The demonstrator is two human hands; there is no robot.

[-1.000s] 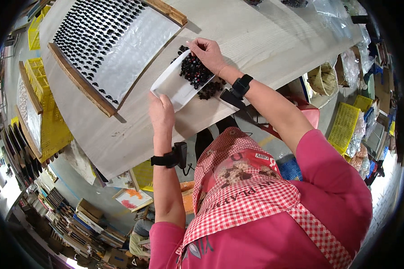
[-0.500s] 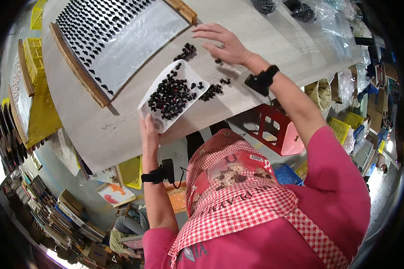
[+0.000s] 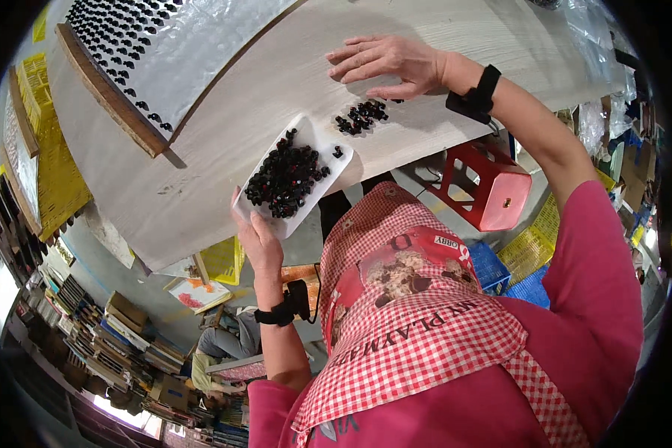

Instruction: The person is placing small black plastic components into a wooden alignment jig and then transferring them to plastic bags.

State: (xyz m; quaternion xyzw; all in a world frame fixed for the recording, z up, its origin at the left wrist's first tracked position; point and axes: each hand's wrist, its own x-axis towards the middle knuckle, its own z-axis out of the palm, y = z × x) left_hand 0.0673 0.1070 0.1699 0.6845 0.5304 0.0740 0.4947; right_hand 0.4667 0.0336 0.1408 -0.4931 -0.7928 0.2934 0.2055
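Clearly, left hand point(image 3: 257, 239) pinches one white rectangular tray point(image 3: 315, 142) heaped with uncountable small black pieces point(image 3: 285, 173); right hand point(image 3: 388, 61) lies flat, fingers spread, above one small pile point(image 3: 362, 117).

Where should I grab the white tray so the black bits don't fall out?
Grip the white tray by its bare near end, from below, as the left hand does. It is long and shallow, with the black bits piled mid-tray, so keep it level.

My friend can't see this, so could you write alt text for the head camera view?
Seen from above, a person's left hand holds a white tray of small black pieces at the edge of a pale table. The right hand lies flat above a loose pile of black pieces. A wood-framed board with rows of them lies beyond.
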